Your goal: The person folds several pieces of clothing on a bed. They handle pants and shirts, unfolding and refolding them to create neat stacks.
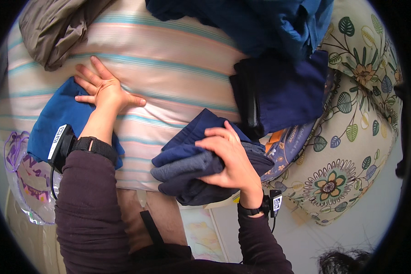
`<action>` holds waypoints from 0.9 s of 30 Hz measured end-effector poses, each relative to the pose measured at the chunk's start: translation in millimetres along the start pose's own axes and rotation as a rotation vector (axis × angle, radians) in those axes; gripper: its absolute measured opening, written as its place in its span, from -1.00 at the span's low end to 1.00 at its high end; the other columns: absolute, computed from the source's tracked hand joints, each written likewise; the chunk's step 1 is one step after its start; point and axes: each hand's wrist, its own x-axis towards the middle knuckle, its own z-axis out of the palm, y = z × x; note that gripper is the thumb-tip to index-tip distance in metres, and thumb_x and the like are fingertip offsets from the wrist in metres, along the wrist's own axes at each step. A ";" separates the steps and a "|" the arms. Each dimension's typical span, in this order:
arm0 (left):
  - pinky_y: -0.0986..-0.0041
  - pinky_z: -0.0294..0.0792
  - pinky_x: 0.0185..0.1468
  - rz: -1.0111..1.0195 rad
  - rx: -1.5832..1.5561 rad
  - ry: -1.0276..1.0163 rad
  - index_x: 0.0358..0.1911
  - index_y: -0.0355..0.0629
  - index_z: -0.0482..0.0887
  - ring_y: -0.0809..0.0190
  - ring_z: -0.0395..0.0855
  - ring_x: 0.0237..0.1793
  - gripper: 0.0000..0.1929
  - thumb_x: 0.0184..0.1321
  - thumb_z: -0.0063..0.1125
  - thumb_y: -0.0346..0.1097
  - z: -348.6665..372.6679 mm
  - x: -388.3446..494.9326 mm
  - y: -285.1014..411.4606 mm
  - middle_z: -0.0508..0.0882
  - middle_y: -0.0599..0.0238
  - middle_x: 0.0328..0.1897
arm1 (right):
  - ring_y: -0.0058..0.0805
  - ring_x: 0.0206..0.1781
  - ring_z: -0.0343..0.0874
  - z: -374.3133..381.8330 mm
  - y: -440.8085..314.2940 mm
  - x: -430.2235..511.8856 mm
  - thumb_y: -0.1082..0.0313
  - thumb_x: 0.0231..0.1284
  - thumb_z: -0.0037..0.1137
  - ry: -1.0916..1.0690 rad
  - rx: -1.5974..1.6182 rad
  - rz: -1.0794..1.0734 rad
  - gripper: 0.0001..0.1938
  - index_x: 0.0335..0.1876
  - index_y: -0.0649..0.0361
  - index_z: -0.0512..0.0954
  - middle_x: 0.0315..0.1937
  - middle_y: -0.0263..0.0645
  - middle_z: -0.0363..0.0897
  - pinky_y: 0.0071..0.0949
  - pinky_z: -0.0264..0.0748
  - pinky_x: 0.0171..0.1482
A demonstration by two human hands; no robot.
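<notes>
My left hand (106,87) is spread flat on a striped bedsheet (178,85), fingers apart and holding nothing. Partly under that wrist lies a folded blue garment (60,109). At the bed's near edge my right hand (227,157) grips a folded bundle of navy and grey-blue clothes (188,162), fingers over the top and thumb along the near side. The bundle's layers fan out toward the left, and its underside is hidden. Just beyond it, a folded navy garment (287,92) with a black edge lies on the right.
Rumpled dark blue clothing (260,24) lies at the far side, and a crumpled grey-brown garment (58,30) at far left. Leaf-and-flower patterned fabric (346,130) bulges along the right. A clear drawstring bag (34,191) sits at lower left. A printed blue bag (287,147) peeks out beside the navy garment.
</notes>
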 end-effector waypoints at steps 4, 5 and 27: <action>-0.48 -0.44 0.26 -0.028 0.053 -0.042 0.32 -0.08 -0.79 -0.32 -0.77 0.43 0.76 -0.75 0.68 0.14 -2.5 0.1 1.7 -0.72 -0.25 0.42 | 0.09 0.25 0.28 8.6 7.9 12.7 0.06 -0.45 0.49 0.157 -0.170 0.206 -0.23 0.05 0.15 0.43 0.10 -0.01 0.41 -0.03 0.14 0.32; -0.48 -0.43 0.26 -0.030 0.061 -0.053 0.32 -0.08 -0.79 -0.31 -0.77 0.43 0.76 -0.75 0.68 0.14 -2.9 0.1 2.3 -0.71 -0.25 0.42 | 0.10 0.23 0.30 10.6 9.6 13.0 0.04 -0.46 0.49 0.155 -0.206 0.290 -0.25 0.01 0.17 0.45 0.12 0.02 0.40 -0.10 0.19 0.30; -0.43 -0.39 0.30 -0.078 0.102 -0.069 0.31 -0.10 -0.80 -0.26 -0.80 0.43 0.75 -0.73 0.69 0.12 -2.7 0.2 5.9 -0.72 -0.22 0.42 | -0.30 -0.16 0.64 22.4 11.7 -68.7 0.14 0.12 -0.02 0.275 -0.022 -0.428 -0.77 -0.50 0.11 0.47 -0.22 -0.17 0.62 -0.21 0.51 0.01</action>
